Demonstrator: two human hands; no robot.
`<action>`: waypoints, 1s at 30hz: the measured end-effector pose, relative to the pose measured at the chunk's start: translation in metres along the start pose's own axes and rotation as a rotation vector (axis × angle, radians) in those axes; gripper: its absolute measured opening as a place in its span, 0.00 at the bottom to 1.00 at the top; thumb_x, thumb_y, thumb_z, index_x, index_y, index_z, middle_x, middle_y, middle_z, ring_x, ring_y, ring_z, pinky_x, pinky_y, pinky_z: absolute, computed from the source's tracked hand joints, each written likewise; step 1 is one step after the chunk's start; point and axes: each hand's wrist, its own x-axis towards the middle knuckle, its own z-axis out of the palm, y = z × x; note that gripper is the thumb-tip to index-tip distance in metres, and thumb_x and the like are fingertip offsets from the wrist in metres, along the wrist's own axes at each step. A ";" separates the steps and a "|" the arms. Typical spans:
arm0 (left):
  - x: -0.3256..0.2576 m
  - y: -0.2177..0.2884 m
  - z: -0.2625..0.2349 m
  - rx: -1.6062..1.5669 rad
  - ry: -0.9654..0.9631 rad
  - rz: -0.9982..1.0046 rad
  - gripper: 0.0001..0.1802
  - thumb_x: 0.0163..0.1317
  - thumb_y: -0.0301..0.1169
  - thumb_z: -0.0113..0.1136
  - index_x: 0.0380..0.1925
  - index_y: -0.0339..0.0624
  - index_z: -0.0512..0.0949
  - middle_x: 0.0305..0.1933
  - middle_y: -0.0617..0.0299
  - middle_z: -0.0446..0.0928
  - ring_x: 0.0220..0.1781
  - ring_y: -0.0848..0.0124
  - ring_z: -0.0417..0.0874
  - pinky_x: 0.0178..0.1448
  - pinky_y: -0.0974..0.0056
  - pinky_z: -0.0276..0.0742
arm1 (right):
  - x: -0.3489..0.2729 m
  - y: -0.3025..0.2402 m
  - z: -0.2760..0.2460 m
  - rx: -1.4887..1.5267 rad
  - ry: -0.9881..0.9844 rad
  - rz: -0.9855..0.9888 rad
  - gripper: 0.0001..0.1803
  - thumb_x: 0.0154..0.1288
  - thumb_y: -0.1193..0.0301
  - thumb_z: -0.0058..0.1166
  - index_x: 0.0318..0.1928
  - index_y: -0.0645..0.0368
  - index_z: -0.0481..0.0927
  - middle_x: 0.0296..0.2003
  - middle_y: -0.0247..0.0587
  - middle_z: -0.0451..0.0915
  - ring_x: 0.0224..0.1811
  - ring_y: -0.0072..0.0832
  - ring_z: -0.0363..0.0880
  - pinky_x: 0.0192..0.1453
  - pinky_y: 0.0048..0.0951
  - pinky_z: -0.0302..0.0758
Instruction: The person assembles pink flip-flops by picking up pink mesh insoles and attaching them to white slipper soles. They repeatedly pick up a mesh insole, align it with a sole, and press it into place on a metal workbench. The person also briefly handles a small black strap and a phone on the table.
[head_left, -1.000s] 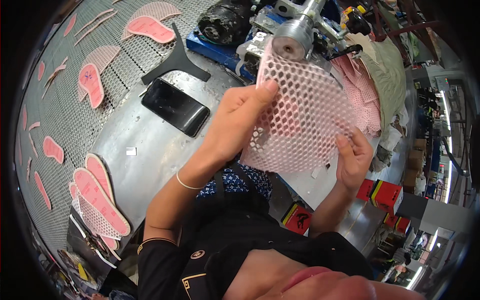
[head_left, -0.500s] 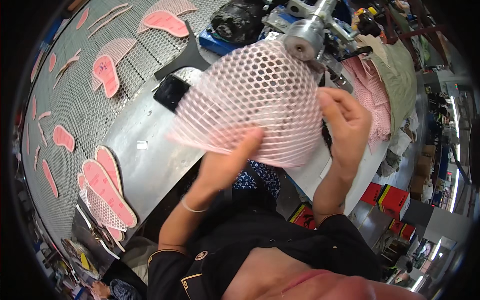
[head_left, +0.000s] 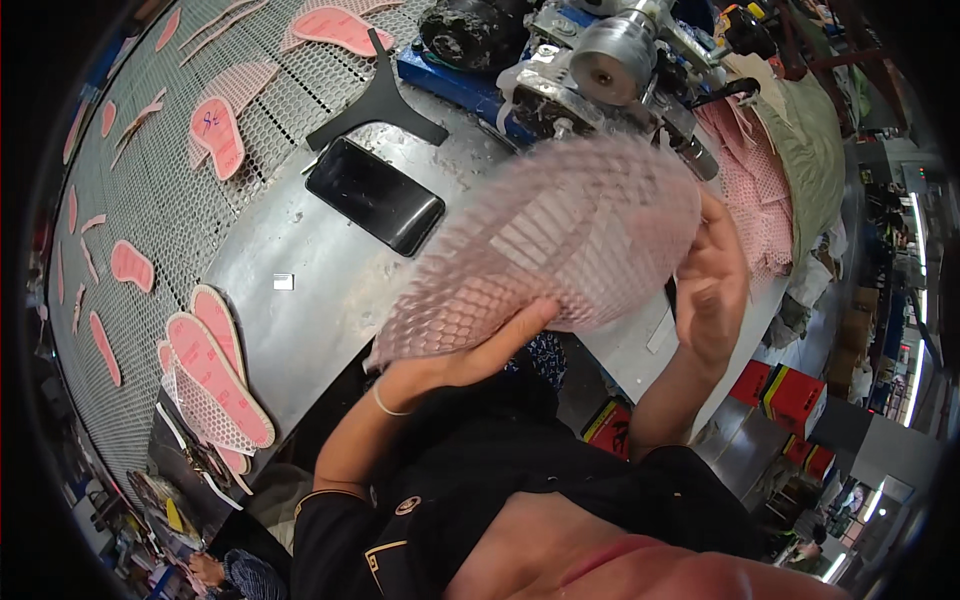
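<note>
Motion-blurred pink mesh sheet point(head_left: 560, 240) over most of the left hand point(head_left: 470, 355), fingers largely hidden.

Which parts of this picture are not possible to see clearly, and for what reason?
- Pink mesh sheet, head view: blurred by motion, so its outline is unclear.
- Left hand: most fingers hidden under the sheet.
- Right hand: fingertips hidden behind the sheet's edge.
- Grey machine: top cut off by the upper edge.
- Black phone: screen dark.

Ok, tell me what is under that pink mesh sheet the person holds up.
Under the pink mesh sheet, the left hand supports its lower edge and the right hand grips its right side. The sheet hides part of the metal table and the lower part of the machine.
</note>
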 end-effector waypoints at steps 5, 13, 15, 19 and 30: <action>0.007 -0.005 0.001 -0.217 0.070 0.056 0.19 0.69 0.37 0.53 0.50 0.32 0.75 0.46 0.57 0.80 0.46 0.69 0.79 0.52 0.65 0.73 | -0.028 0.009 -0.016 0.015 0.027 0.256 0.27 0.50 0.75 0.70 0.51 0.71 0.75 0.44 0.45 0.81 0.46 0.26 0.80 0.52 0.28 0.73; 0.051 0.005 0.025 -0.687 0.251 0.003 0.22 0.70 0.42 0.50 0.27 0.33 0.78 0.24 0.69 0.75 0.27 0.82 0.71 0.31 0.73 0.67 | -0.080 -0.008 -0.036 -0.100 0.257 0.341 0.37 0.42 0.73 0.68 0.54 0.76 0.69 0.49 0.51 0.77 0.53 0.38 0.77 0.62 0.37 0.69; 0.056 0.008 0.026 -0.721 0.144 -0.018 0.23 0.70 0.44 0.50 0.27 0.33 0.78 0.24 0.68 0.75 0.27 0.82 0.71 0.31 0.72 0.67 | -0.091 -0.014 -0.039 -0.133 0.308 0.349 0.36 0.41 0.74 0.66 0.54 0.76 0.70 0.48 0.51 0.78 0.53 0.39 0.77 0.62 0.37 0.69; 0.069 0.007 0.026 -0.778 0.038 -0.076 0.24 0.70 0.45 0.49 0.22 0.37 0.76 0.21 0.71 0.72 0.23 0.83 0.67 0.27 0.73 0.62 | -0.097 -0.017 -0.041 -0.140 0.326 0.310 0.35 0.42 0.74 0.64 0.54 0.76 0.70 0.48 0.51 0.78 0.52 0.39 0.78 0.61 0.37 0.69; 0.045 0.018 -0.043 -0.588 0.418 -0.018 0.14 0.65 0.33 0.56 0.26 0.34 0.80 0.20 0.70 0.73 0.22 0.84 0.69 0.26 0.76 0.62 | -0.009 0.000 0.030 -0.071 0.120 0.327 0.18 0.56 0.77 0.62 0.47 0.70 0.77 0.40 0.42 0.82 0.38 0.22 0.80 0.45 0.23 0.75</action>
